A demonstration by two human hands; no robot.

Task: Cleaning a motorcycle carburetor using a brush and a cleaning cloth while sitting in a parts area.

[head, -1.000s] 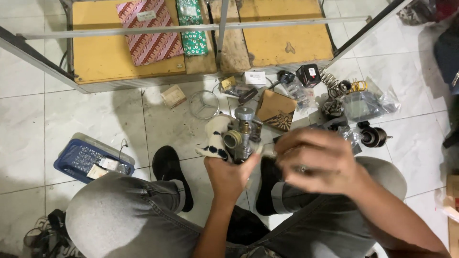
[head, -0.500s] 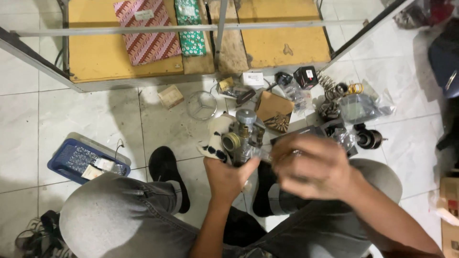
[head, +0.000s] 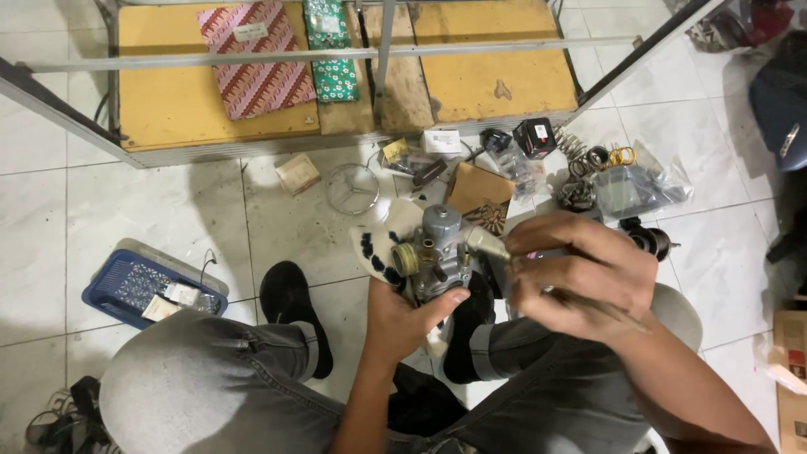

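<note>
My left hand [head: 405,315] grips a grey metal carburetor [head: 437,248] from below and holds it up between my knees. The carburetor has a round brass-ringed opening on its left side and a cylindrical cap on top. My right hand [head: 580,273] is closed around a thin tool with a pink bit showing, its fingers touching the carburetor's right side. A white cloth with dark spots [head: 378,248] lies on the floor just behind the carburetor.
Small engine parts, springs [head: 573,150], plastic bags and boxes are scattered on the white tile floor ahead. A blue basket [head: 126,286] sits at the left. A low metal-framed shelf [head: 210,109] with wooden boards holds two patterned packets. My grey-trousered knees fill the bottom.
The view shifted slightly. My right hand has shifted a little against the carburetor's right side; my left hand keeps holding the carburetor in the same place.
</note>
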